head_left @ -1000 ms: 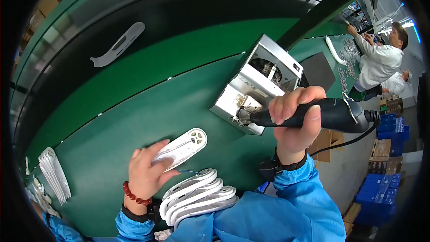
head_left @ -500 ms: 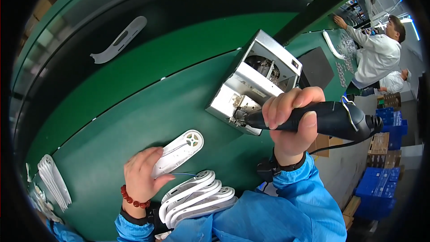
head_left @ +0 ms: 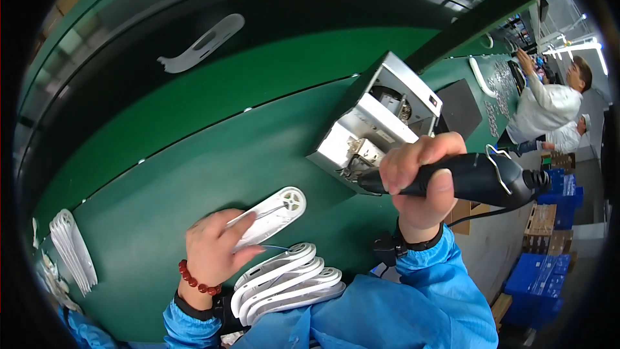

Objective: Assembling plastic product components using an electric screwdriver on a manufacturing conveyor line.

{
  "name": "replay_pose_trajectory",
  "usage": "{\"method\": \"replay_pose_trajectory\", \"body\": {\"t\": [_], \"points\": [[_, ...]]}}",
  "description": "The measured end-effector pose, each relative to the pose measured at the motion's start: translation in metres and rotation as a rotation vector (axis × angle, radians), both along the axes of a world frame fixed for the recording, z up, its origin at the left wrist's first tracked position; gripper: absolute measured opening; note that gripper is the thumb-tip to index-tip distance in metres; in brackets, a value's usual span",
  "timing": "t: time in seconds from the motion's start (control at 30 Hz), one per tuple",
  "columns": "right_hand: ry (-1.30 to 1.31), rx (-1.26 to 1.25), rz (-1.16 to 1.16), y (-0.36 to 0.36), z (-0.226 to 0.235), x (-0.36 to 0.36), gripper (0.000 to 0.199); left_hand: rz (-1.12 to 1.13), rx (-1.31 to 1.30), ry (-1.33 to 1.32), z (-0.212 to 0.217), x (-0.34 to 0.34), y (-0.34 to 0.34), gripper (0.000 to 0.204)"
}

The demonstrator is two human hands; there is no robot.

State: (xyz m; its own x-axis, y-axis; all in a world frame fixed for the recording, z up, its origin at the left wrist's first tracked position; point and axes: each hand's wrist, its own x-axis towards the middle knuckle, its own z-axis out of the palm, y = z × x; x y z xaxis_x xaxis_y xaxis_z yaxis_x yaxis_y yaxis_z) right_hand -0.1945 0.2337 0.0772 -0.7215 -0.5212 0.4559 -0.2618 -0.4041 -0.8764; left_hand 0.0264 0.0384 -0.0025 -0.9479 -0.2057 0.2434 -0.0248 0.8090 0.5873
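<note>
- Currently: left hand [head_left: 216, 252] flat on white plastic cover [head_left: 271, 216], fingers spread, pinning it to green bench [head_left: 161, 181].
- Right hand [head_left: 420, 184] clamped round black power screwdriver [head_left: 465, 178], tip near metal box [head_left: 374, 123].
- Step, prob.: positioning; next needs tip brought over cover.

Metal box [head_left: 381, 123] right of plastic part [head_left: 271, 214]

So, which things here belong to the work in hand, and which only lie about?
In use:
- black power tool, in right hand
- metal box unit
- white flat part, under left hand

Lying about:
- white parts stack
- grey part
- white pieces, left edge
</note>
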Motion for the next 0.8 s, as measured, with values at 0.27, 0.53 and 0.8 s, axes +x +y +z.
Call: {"method": "replay_pose_trajectory", "body": {"t": [0.27, 0.53, 0.8], "points": [[-0.261, -0.150, 0.224, -0.015, -0.005, 0.043, 0.040, -0.042, 0.002, 0.026, 0.000, -0.003, -0.004, 0.052], [-0.358, -0.050, 0.328, -0.021, -0.026, 0.057, 0.039, -0.027, -0.004, 0.041, -0.006, 0.001, -0.005, 0.047], [-0.385, 0.008, 0.308, -0.023, -0.029, 0.053, 0.042, -0.031, 0.001, 0.036, -0.004, -0.001, -0.004, 0.047]]}}
